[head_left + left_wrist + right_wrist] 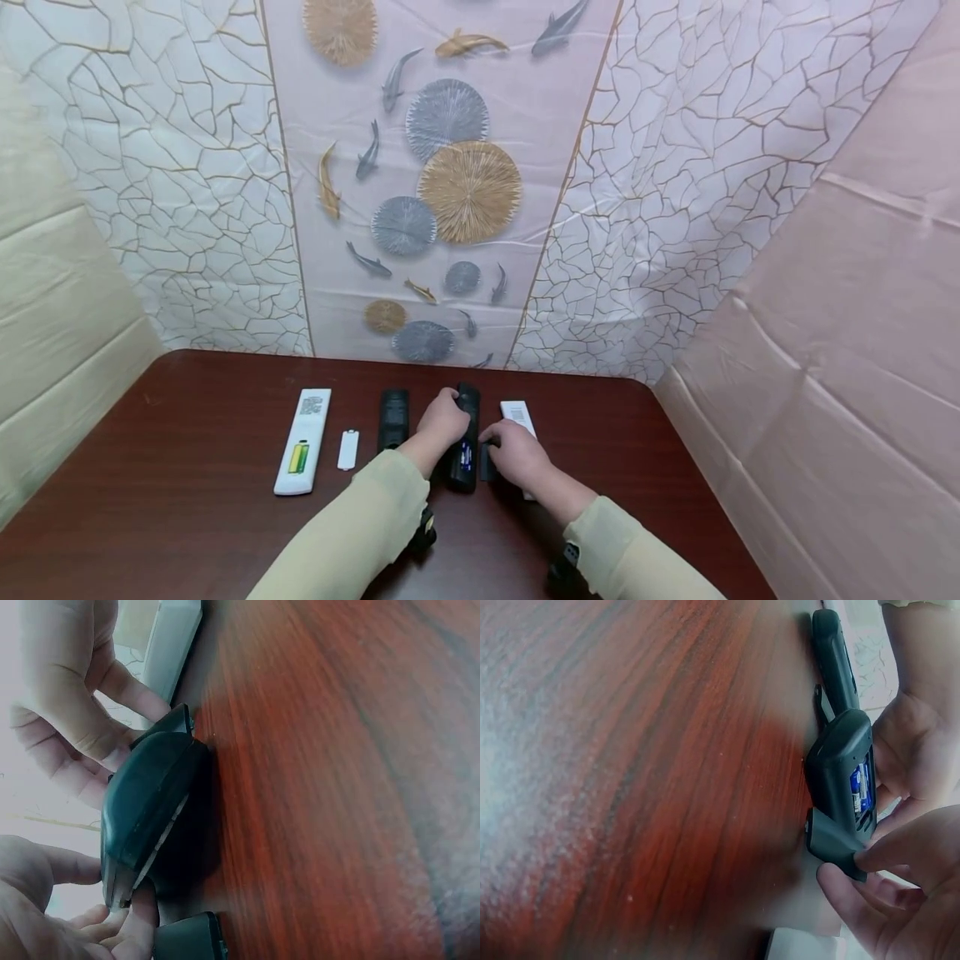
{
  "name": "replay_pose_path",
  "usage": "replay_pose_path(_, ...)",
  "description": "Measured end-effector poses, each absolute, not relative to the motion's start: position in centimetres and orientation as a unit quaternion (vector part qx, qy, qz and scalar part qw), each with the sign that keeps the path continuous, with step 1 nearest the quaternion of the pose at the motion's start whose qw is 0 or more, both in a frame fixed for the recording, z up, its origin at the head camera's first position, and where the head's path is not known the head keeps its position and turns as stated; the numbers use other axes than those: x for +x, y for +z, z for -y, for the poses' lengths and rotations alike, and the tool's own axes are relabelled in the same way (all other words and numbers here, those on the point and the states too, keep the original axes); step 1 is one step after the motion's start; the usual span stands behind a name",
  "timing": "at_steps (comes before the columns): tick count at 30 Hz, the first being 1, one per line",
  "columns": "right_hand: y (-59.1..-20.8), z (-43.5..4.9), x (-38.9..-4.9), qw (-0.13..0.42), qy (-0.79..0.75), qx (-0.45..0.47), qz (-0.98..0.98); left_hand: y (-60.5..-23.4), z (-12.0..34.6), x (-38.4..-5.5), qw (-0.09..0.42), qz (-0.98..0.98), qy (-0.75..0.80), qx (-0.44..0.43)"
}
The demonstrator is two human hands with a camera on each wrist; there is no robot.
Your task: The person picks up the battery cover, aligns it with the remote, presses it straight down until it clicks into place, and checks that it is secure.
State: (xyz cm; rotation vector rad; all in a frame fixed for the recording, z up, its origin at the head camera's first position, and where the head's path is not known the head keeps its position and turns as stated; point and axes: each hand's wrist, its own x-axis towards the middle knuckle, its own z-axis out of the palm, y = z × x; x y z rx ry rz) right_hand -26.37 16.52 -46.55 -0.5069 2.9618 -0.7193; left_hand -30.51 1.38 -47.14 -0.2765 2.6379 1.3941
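My left hand (446,418) grips the upper part of a black remote control (462,475) lying back-side up on the table. Blue batteries (860,787) show in its uncovered compartment. Just to the right, my right hand (517,454) pinches a black battery cover (834,841) between thumb and fingers. The cover is beside the remote, its edge close to the table; whether they touch I cannot tell. In the left wrist view the left hand (45,907) is at one end of the remote (150,799), its compartment hidden there.
Left of my hands lie another black remote (393,415), a small white battery cover (348,450) and a white remote (303,442) with a battery showing. A second white remote (517,411) lies partly under my right hand. Patterned cloth walls (420,275) border the dark wooden table (187,533).
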Motion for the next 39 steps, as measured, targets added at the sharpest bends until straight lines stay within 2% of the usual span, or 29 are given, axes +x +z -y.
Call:
replay_pose_path(9, -46.3, -16.5, -25.9, 0.022, -0.262, -0.158, -0.952, -46.9, -0.9, -29.9, 0.056, -0.852, 0.513, -0.086)
replay_pose_path(14, -45.5, -16.9, -25.5, 0.04, -0.296, -0.144, -0.943, -46.3, -0.5, -29.3, 0.046, -0.82, 0.564, -0.085)
replay_pose_path(27, -44.2, -17.5, -24.5, 0.044, -0.335, -0.121, -0.933, -45.9, 1.2, -27.9, 0.077, -0.727, 0.678, -0.075)
replay_pose_path(39, -44.2, -17.6, -23.7, 0.037, -0.341, -0.129, -0.93, -45.4, 1.6, -26.9, 0.079, -0.716, 0.689, -0.075)
